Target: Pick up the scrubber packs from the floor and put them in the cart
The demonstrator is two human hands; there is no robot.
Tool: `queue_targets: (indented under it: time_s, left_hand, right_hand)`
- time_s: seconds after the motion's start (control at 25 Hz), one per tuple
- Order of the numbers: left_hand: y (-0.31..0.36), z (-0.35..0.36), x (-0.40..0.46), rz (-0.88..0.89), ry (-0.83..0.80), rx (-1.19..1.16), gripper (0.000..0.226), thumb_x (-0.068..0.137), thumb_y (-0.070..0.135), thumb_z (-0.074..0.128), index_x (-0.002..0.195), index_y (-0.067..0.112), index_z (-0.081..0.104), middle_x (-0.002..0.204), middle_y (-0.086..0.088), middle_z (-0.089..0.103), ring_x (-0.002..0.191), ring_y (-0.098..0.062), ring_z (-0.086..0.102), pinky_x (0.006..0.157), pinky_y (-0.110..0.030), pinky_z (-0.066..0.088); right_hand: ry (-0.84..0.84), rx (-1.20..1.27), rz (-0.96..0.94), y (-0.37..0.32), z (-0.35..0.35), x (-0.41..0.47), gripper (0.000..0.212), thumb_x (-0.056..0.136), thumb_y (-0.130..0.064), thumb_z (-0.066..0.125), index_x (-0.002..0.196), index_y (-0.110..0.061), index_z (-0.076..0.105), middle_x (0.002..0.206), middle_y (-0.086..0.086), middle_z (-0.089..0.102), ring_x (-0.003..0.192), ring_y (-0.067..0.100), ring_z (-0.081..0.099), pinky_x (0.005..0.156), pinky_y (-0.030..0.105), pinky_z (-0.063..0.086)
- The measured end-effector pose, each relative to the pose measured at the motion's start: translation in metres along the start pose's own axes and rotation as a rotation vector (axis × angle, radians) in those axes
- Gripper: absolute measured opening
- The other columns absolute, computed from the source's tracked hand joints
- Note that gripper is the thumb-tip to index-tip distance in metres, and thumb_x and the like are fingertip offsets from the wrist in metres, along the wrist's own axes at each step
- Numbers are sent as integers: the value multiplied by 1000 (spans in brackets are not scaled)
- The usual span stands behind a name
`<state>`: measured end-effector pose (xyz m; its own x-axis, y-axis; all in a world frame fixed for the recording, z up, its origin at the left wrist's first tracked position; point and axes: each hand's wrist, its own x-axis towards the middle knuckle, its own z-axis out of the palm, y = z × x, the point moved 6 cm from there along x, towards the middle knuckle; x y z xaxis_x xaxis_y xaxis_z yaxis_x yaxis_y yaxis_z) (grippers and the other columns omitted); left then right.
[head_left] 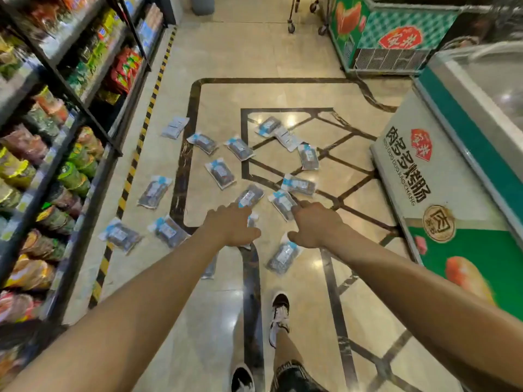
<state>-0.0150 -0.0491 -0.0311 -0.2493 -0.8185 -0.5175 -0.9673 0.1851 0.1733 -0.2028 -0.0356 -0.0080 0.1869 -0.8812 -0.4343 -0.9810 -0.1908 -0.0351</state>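
Several scrubber packs, clear bags with dark pads and blue labels, lie scattered on the glossy floor. One pack (pixel 249 196) lies just beyond my left hand (pixel 230 226), and another pack (pixel 283 204) sits at the fingertips of my right hand (pixel 315 225). A third pack (pixel 283 257) lies below my right hand. Both hands stretch forward above the floor, fingers loosely apart, holding nothing. My left hand hides most of a further pack (pixel 252 221). Only the wheels and lower frame of the cart (pixel 291 26) show, at the far end of the aisle.
Shelves of snack bags (pixel 70 171) line the left, edged by a yellow-black floor stripe (pixel 133 168). Chest freezers (pixel 452 176) stand along the right, with another freezer (pixel 387 38) at the back. My feet in sneakers (pixel 278 315) stand on the tiles below.
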Motion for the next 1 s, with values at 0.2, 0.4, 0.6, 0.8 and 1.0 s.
queue_targets:
  time_s: [0.2,0.4,0.6,0.8,1.0]
  left_hand:
    - [2,-5,96,-51,-74,-41,70,90,64,49,149,27,42,148,-11,48,131,-36,50,107,-49,40]
    - [-5,31,188,-110,-213,-123,72,93,66,47,151,23,42,149,-10,50,131,-32,53,104,-46,43]
    - [-43,125,291,-199,-282,-299,70,91,63,33,143,18,49,146,-15,54,126,-36,56,107,-52,46]
    - [-80,260,384,-245,-329,-386,59,94,54,41,138,16,52,143,-11,54,124,-34,57,107,-45,46]
    - [-133,403,474,-325,-323,-380,60,96,54,39,147,23,42,151,-12,46,133,-38,50,111,-54,42]
  right_hand:
    - [-50,-19,14,45,3,89,56,89,-55,62,129,-17,55,130,8,58,118,30,55,88,43,51]
    - [-105,11,29,73,34,184,51,86,-54,68,121,-17,64,118,5,67,105,25,64,90,46,58]
    - [-235,100,149,90,141,283,49,91,-48,61,125,-13,57,128,12,58,124,33,55,97,44,49]
    - [-394,259,251,100,304,353,51,95,-45,55,131,-10,49,130,15,56,121,37,55,100,43,47]
    - [-533,521,423,118,485,399,67,91,-50,53,145,-13,43,147,11,52,131,34,53,107,39,45]
